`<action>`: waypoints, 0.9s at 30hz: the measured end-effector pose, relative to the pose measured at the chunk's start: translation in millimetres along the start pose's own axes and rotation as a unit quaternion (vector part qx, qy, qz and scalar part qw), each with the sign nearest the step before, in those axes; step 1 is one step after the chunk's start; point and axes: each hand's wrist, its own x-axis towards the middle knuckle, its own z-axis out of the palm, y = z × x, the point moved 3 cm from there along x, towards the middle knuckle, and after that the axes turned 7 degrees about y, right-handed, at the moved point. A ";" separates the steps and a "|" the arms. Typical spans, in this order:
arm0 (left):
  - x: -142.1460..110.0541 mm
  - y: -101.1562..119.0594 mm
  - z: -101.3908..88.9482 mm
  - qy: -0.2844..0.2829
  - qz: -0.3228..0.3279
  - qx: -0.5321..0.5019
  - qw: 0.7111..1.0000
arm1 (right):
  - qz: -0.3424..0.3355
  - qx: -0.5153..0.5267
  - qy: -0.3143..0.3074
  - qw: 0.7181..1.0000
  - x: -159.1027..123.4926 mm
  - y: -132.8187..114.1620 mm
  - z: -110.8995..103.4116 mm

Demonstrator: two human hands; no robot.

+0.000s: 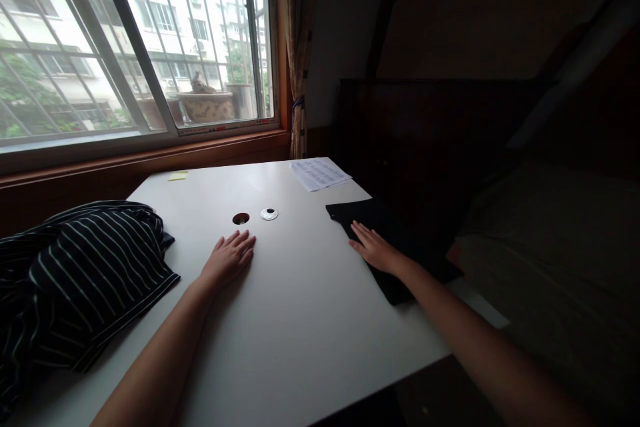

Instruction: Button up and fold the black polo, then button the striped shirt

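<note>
My left hand (231, 257) rests palm down on the white table (280, 320), fingers stretched out and holding nothing. Just beyond its fingertips is a round hole (241, 219) in the tabletop, and beside that lies a round disc (269, 213) with a dark notch. To the right, my right hand (373, 248) lies flat on a dark folded cloth (400, 287), which reaches over the table's right edge. A dark garment with white stripes (100, 273) is heaped on the table's left side, apart from my left hand.
Printed sheets of paper (320, 174) lie at the far right corner, and a yellow slip (178, 175) near the far left edge. Behind the table are a barred window (200, 33) and a tied curtain (299, 67). The right side of the room is very dark.
</note>
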 end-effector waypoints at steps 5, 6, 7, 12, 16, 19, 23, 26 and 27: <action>-0.1 0.2 -0.5 0.000 0.000 0.003 1.000 | 0.027 -0.003 -0.017 0.999 53.9 -11.9 5.6; 0.0 0.1 -0.5 0.000 0.000 0.004 1.000 | 0.028 -0.015 -0.020 0.999 61.3 -15.2 8.2; 0.1 0.0 -0.5 0.000 0.001 0.005 1.000 | 0.025 -0.030 -0.022 0.999 67.0 -18.8 11.4; 0.6 0.4 -0.8 -0.003 0.001 0.004 1.000 | -0.021 -0.089 -0.003 0.996 75.4 -35.5 25.8; 1.3 0.6 -0.5 0.000 -0.003 0.005 1.000 | -0.040 -0.086 -0.013 0.995 70.6 -40.7 29.5; 1.7 0.1 0.6 0.001 0.000 0.004 1.000 | -0.050 -0.074 -0.021 0.996 67.4 -43.2 28.7; 1.9 -1.0 1.5 0.000 0.001 0.006 1.000 | -0.070 -0.038 -0.033 0.996 66.4 -44.2 25.1; 1.7 -1.0 1.2 0.000 0.001 0.009 1.000 | -0.060 0.034 -0.015 0.998 67.8 -35.2 18.0; 1.6 -0.9 1.0 -0.001 0.001 0.010 1.000 | -0.047 0.050 0.001 0.998 68.3 -28.7 14.5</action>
